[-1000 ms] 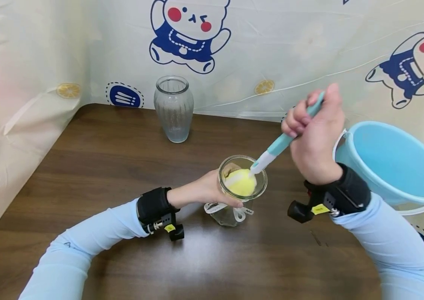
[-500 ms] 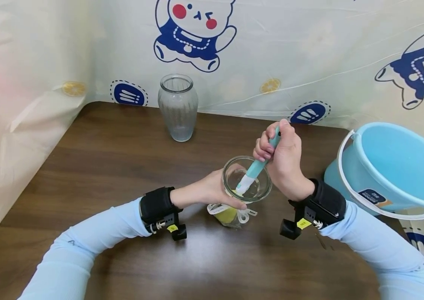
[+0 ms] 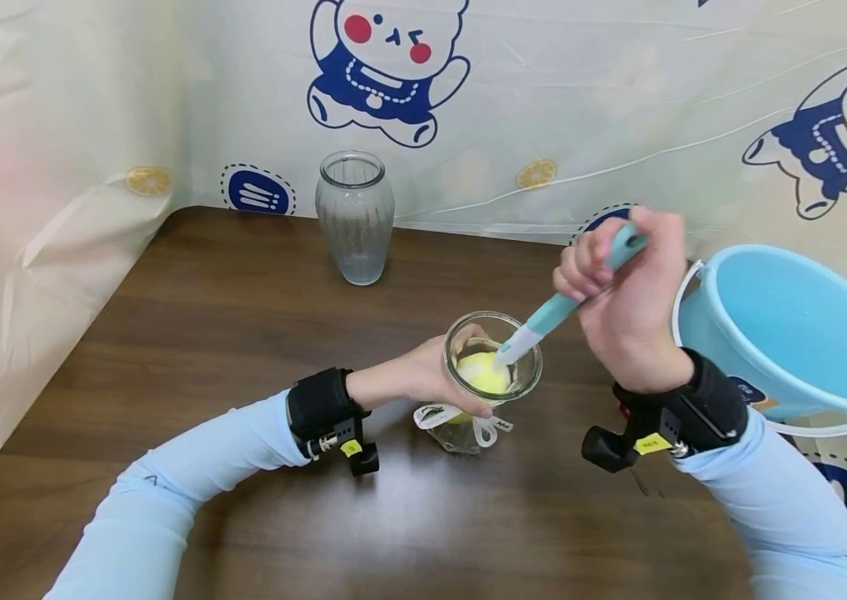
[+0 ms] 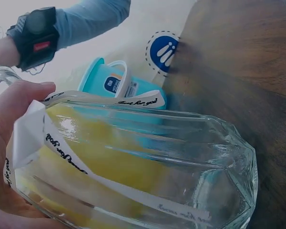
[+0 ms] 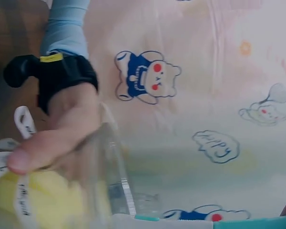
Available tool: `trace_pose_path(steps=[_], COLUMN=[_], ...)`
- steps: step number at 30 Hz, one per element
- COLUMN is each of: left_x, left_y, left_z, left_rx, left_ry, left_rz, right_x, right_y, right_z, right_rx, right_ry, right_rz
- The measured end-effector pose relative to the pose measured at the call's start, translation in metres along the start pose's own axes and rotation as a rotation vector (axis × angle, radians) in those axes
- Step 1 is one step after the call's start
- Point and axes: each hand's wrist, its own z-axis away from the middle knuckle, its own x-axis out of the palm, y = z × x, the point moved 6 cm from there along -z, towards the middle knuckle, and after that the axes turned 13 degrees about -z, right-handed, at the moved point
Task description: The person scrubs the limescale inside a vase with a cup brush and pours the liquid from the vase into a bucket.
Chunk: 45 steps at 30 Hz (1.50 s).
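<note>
Grip, head view: L hand point(image 3: 427, 375) curled round glass jar point(image 3: 502, 398), R hand point(image 3: 629, 300) closed on brush point(image 3: 554, 312). Vs 0.5 s ago, R hand's higher & yellow sponge point(image 3: 482, 373) is up from jar's bottom to just inside its mouth; prob. an up-stroke mid-scrub, sponge not out yet. Bucket point(image 3: 727, 333) near R arm.

L wrist: sponge thru glass, away from base; printed ribbon point(image 4: 69, 155) on jar.

R wrist: brush along bottom edge, R hand mostly cut off.
</note>
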Motion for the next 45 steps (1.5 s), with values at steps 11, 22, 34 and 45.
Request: trace_pose_path(steps=[11, 22, 34, 45], left_x=[0.001, 0.002, 0.004, 0.000], left_y=[0.000, 0.000, 0.006, 0.003], left_z=[0.001, 0.003, 0.003, 0.000], left_rx=[0.020, 0.033, 0.072, 0.057], left_ry=[-0.002, 0.017, 0.013, 0.012], left_rz=[0.029, 0.047, 0.031, 0.027], right_x=[0.017, 0.031, 0.017, 0.027], right_y=[-0.025, -0.001, 0.042, 0.042], right_z=[0.009, 0.031, 0.044, 0.043], right_rx=[-0.074, -0.241, -0.433, -0.449], right_ry=[-0.077, -0.467, -0.633, -0.659], right_rz=[-0.026, -0.020, 0.235, 0.267])
